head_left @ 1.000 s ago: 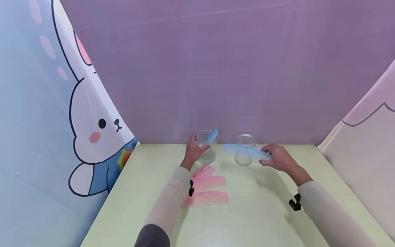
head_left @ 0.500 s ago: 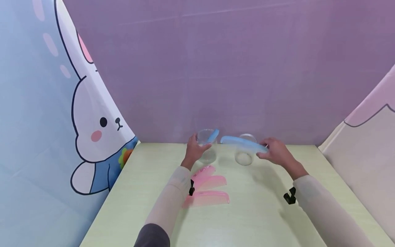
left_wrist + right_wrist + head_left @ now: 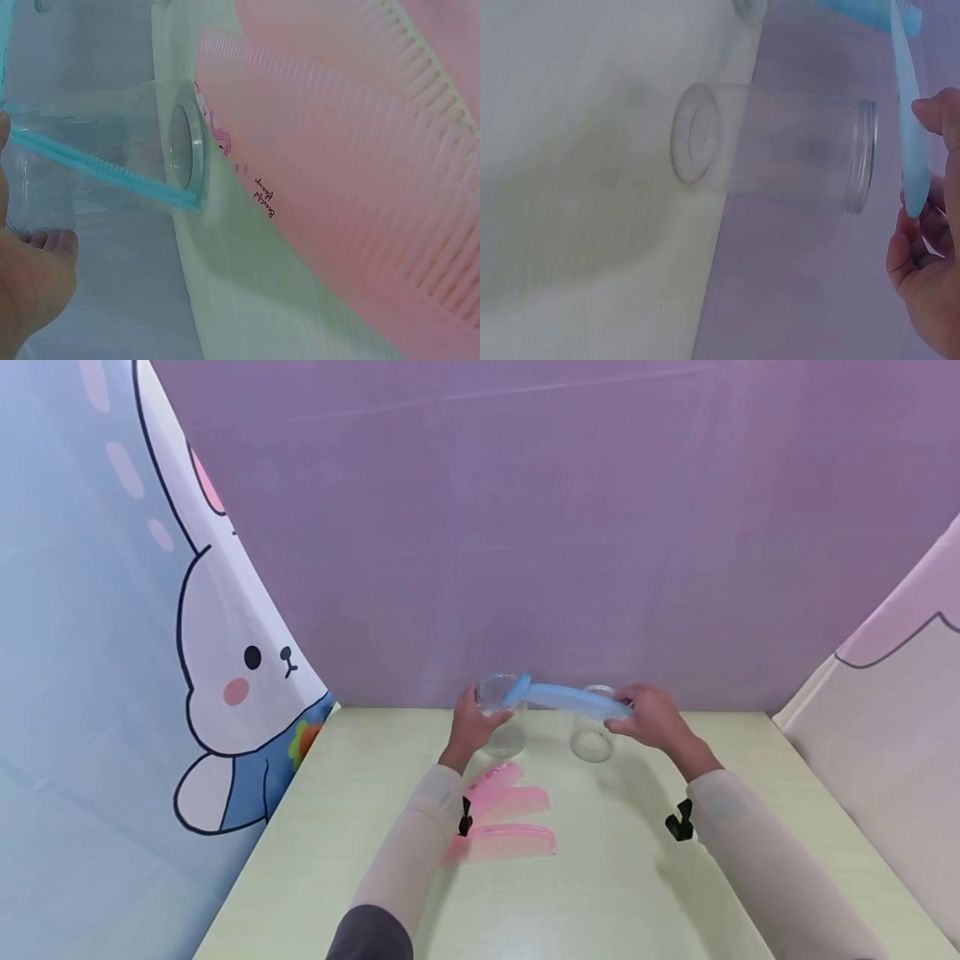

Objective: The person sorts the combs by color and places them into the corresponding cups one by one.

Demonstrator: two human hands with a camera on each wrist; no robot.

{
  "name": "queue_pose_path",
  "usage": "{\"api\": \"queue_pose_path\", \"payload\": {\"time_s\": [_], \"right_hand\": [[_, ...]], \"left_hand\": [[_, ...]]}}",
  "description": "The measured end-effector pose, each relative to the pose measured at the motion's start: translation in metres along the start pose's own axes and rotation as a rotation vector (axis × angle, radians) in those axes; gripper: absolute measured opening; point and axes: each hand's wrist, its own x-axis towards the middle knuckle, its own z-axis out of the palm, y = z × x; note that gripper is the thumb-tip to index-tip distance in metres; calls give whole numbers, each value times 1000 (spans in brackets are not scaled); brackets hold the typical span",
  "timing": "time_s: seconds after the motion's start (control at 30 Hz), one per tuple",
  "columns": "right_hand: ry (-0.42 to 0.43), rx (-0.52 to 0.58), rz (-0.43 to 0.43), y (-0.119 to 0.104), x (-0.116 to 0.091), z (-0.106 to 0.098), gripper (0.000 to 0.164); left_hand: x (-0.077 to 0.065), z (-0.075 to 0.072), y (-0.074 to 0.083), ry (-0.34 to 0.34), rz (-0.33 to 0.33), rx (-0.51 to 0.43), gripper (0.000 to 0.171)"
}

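Note:
My left hand (image 3: 472,723) grips a clear plastic jar (image 3: 505,740) standing upright at the back of the table. Inside it a blue comb (image 3: 105,169) leans diagonally, its upper end sticking out past the rim. A second blue comb (image 3: 572,699) is pinched near one end between the thumb and fingers of my right hand (image 3: 651,718). It is held level in the air, and its far end reaches the left jar's rim, overlapping the leaning comb in the head view. Behind and below it stands another clear jar (image 3: 795,146), with nothing visible inside.
Several pink combs lie fanned out in front of the left jar, the nearest pink comb (image 3: 498,842) partly behind my left forearm. A purple cloth (image 3: 555,527) hangs right behind the table (image 3: 592,893), with patterned cloths on both sides.
My right hand has moved left and slightly up, carrying its blue comb from over the right jar toward the left jar's rim. The left hand and its jar have stayed put.

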Motion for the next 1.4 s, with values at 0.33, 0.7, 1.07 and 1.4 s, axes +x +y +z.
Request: {"api": "queue_pose_path", "payload": {"time_s": [0.33,0.7,1.07,1.4], "right_hand": [[-4,40,53,-16,15,-4,50],[95,102,91,-42,30,0,59],[117,336,97,-76,50,11,68],[60,395,64,-78,51,15,67]], "left_hand": [[0,-1,1,1,8,11,90],[1,-1,1,2,17,17,91],[1,0,-3,-5,27,27,94],[2,-5,-4,5,24,28,94]]}}
